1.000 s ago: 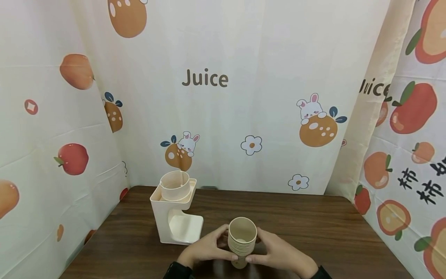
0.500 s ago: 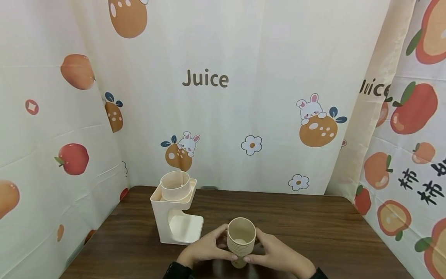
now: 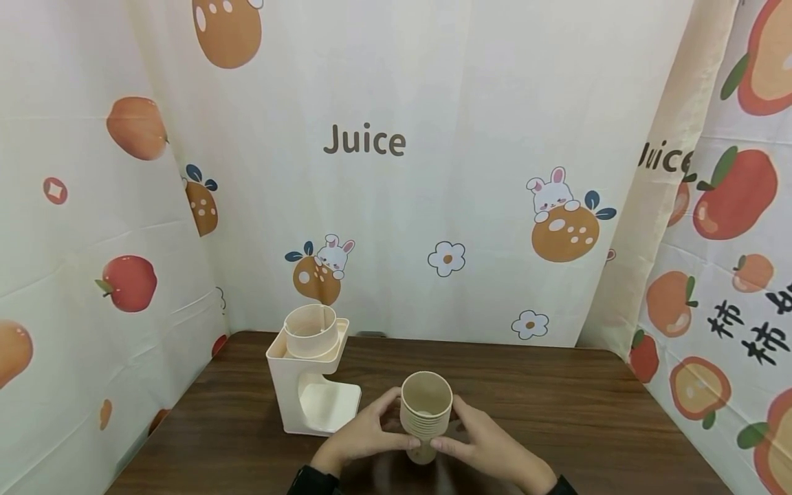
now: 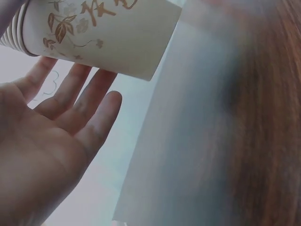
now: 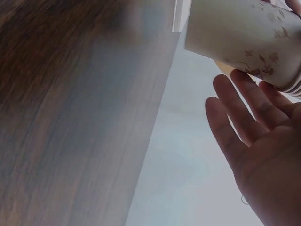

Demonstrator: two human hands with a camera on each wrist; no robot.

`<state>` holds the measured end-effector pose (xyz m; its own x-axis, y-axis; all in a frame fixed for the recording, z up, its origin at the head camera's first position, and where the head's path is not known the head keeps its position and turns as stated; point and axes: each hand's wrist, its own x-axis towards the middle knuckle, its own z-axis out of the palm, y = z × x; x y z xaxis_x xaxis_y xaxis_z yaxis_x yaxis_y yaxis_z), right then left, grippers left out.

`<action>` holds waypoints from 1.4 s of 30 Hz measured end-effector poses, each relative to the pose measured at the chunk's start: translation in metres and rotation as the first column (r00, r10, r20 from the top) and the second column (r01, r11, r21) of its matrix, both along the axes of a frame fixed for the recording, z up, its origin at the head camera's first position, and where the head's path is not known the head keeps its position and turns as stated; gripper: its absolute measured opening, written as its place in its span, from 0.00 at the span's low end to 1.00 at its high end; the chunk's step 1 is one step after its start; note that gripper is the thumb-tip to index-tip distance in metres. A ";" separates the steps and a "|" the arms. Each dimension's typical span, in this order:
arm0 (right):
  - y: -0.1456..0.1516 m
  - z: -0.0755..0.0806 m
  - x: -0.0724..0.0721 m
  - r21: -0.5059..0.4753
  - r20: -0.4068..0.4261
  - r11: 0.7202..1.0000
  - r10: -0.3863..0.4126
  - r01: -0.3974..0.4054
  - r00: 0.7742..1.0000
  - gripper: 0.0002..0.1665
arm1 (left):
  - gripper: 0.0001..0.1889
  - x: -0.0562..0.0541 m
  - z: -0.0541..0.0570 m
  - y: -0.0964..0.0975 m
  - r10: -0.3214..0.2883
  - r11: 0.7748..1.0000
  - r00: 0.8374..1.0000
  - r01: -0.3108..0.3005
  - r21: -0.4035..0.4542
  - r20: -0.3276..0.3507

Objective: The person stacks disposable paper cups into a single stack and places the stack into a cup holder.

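A stack of beige paper cups (image 3: 425, 405), nested upright with the rims at the top, is between my two hands at the front of the table. My left hand (image 3: 369, 432) grips its left side, thumb at the front and fingers behind. On the opposite side my right hand (image 3: 489, 440) holds it the same way. Brown leaf print and lettering mark the lowest cup (image 4: 108, 37) in the left wrist view. Its base appears raised off the tabletop there. In the right wrist view, fingertips touch the printed side of the cup (image 5: 240, 35).
A cream stand (image 3: 287, 392) with a flat foot stands left of the hands, and a round cream container (image 3: 311, 331) sits in its top. The dark wooden table (image 3: 557, 405) ends at a fruit-printed curtain (image 3: 470, 172) behind and on both sides.
Both hands have raised the cup stack a little and shifted it slightly left. Their hold on it looks the same. The cream stand has stayed put.
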<state>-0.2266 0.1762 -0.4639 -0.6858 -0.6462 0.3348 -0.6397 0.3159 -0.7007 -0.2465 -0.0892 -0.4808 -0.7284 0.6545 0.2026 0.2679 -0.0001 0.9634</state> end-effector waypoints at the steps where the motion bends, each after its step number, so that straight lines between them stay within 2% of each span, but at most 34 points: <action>1: -0.001 0.000 0.000 -0.005 -0.011 1.000 -0.009 0.009 1.000 0.33 | 0.33 0.000 0.001 0.000 0.010 1.000 1.000 -0.010 -0.002 0.000; 6: -0.004 0.004 -0.001 -0.027 -0.062 0.998 -0.058 0.057 0.996 0.27 | 0.34 0.003 0.007 0.001 0.054 0.999 0.999 -0.054 0.000 -0.004; 10: -0.007 0.007 -0.001 -0.042 -0.066 0.996 -0.080 0.078 0.995 0.27 | 0.34 0.003 0.011 0.002 0.070 0.997 0.997 -0.070 0.028 -0.011; 16: -0.011 0.010 -0.003 -0.105 -0.119 0.993 -0.063 0.051 0.991 0.28 | 0.33 0.009 0.021 0.003 0.098 0.993 0.995 -0.097 0.063 -0.020; 21: -0.016 0.015 -0.005 -0.150 -0.161 0.988 -0.054 0.030 0.985 0.28 | 0.32 0.012 0.030 0.004 0.139 0.987 0.988 -0.134 0.084 -0.062; 25: -0.020 0.019 -0.006 -0.149 -0.152 0.988 -0.058 0.035 0.987 0.26 | 0.31 0.013 0.036 0.002 0.166 0.984 0.983 -0.160 0.076 -0.083; 31: -0.027 0.028 -0.008 -0.154 -0.074 0.987 -0.063 0.051 0.995 0.28 | 0.31 0.017 0.050 -0.004 0.192 0.980 0.977 -0.185 0.072 -0.095; 42: -0.044 0.043 -0.011 -0.186 -0.068 0.983 -0.013 0.000 0.998 0.32 | 0.32 0.029 0.073 -0.017 0.254 0.966 0.953 -0.240 0.100 -0.167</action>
